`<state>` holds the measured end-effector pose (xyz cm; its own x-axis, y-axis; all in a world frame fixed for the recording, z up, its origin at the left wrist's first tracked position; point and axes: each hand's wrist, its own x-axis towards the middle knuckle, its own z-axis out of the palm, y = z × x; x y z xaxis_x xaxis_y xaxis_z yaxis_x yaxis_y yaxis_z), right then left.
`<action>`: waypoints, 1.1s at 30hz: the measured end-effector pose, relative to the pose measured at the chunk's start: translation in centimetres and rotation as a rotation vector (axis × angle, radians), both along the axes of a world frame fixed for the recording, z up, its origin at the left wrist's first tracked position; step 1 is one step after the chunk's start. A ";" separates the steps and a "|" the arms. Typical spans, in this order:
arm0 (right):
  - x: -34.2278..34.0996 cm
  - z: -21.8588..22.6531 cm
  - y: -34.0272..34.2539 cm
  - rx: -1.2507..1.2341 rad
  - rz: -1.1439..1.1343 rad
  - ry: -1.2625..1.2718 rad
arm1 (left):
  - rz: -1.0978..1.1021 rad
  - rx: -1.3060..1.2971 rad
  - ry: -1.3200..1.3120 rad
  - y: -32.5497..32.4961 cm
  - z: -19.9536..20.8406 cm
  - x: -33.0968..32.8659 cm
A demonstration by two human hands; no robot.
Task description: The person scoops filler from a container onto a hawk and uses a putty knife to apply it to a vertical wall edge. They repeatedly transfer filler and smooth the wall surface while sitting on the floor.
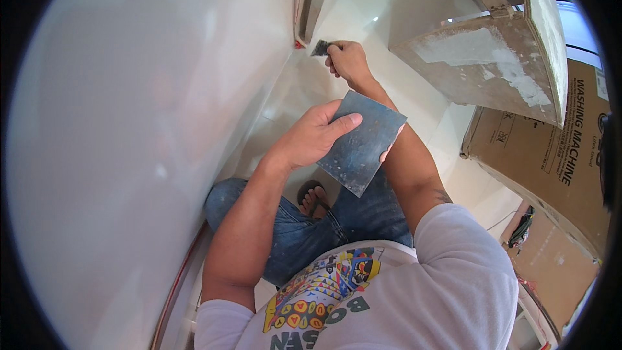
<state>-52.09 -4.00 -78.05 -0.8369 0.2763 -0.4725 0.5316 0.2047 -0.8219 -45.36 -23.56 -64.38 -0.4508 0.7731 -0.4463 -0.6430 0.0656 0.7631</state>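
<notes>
My left hand (311,135) grips a flat, dark blue-grey rectangular board (363,142) by its left edge, thumb on top. The board is scuffed with pale specks, and a bit of pinkish paste clings to its right edge. Farther off, my right hand (348,63) is closed on a small dark putty knife (321,48). Its blade points left, near the foot of a pale upright post or frame (314,0) by the white wall. A small red spot (299,45) shows at that foot. My right forearm passes behind the board.
A smooth white wall (129,123) rises along my left. At the right stands a wooden structure smeared with white patches (479,58), and below it a large brown cardboard box (538,136). A bundle of dark cord (520,228) lies beside more cardboard. My sandalled foot (313,199) is on the pale floor.
</notes>
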 end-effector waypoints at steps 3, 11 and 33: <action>-1.3 1.8 -1.0 0.073 -0.019 0.017 | -0.006 -0.016 0.008 0.0 0.4 -0.1; -3.6 -5.3 -2.2 0.197 0.045 -0.094 | -0.006 -0.007 0.008 0.0 0.5 -0.3; 19.0 18.8 3.7 0.730 0.241 0.745 | 0.596 0.360 -0.620 3.6 3.9 5.1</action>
